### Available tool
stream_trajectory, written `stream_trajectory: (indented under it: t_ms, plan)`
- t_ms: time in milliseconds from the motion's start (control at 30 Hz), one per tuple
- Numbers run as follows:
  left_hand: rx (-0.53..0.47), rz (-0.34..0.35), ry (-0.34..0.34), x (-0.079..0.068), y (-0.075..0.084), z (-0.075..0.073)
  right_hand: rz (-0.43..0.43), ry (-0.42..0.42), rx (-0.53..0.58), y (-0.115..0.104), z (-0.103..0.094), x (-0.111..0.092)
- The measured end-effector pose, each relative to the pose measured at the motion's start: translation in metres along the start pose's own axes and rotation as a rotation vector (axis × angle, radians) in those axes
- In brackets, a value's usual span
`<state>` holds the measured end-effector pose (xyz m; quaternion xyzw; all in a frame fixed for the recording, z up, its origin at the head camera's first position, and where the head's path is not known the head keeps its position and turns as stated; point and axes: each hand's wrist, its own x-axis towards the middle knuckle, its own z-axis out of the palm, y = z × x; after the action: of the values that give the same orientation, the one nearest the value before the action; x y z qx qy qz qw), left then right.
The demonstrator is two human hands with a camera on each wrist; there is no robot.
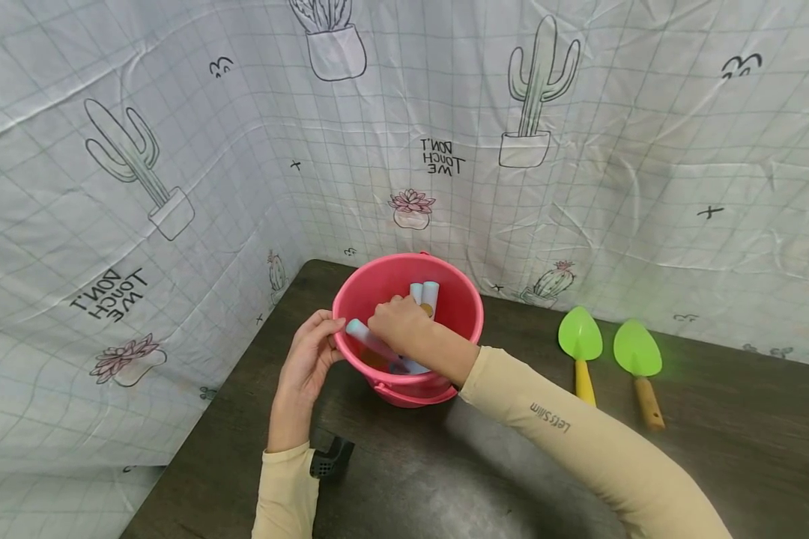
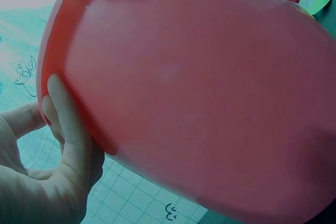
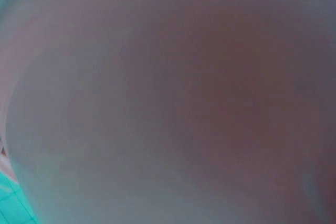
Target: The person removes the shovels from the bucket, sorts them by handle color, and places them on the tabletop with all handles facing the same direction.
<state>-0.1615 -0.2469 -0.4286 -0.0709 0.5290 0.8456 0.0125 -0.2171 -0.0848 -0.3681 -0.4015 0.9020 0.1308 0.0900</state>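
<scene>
A pink bucket stands on the dark table, its handle hanging at the front. My left hand grips the bucket's left rim, thumb at the rim's edge and fingers under it; the left wrist view shows these fingers against the outer wall. Inside the bucket, my right hand reaches down with bent knuckles, and its fingertips are hidden. A white tube with a pale blue end leans beside it on the left. Two more white tubes stand behind that hand. The right wrist view is too blurred to read.
Two green-bladed hand trowels lie on the right of the table: one with a yellow handle, one with a wooden handle. A black device sits at the left wrist. A patterned white curtain hangs behind the table.
</scene>
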Motion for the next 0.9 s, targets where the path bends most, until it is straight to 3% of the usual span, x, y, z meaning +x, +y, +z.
stream_trajectory:
  t_ms: [233,333,433,600,900]
  plan:
    - [0.002,0.001,-0.007,0.001,-0.001,0.003,0.085,-0.009,-0.073,-0.001,-0.003,-0.012]
    - [0.008,0.004,0.002,0.000,-0.001,0.004,0.106,0.002,-0.051,0.004,-0.008,-0.023]
    - [0.015,-0.002,0.003,0.000,-0.001,0.003,0.115,0.042,0.030,0.013,-0.014,-0.039]
    - [0.017,0.003,0.010,-0.001,-0.001,0.001,0.135,0.184,0.197,0.032,-0.017,-0.065]
    - [0.012,-0.004,0.026,-0.003,0.000,0.002,0.129,0.375,0.396,0.061,-0.011,-0.097]
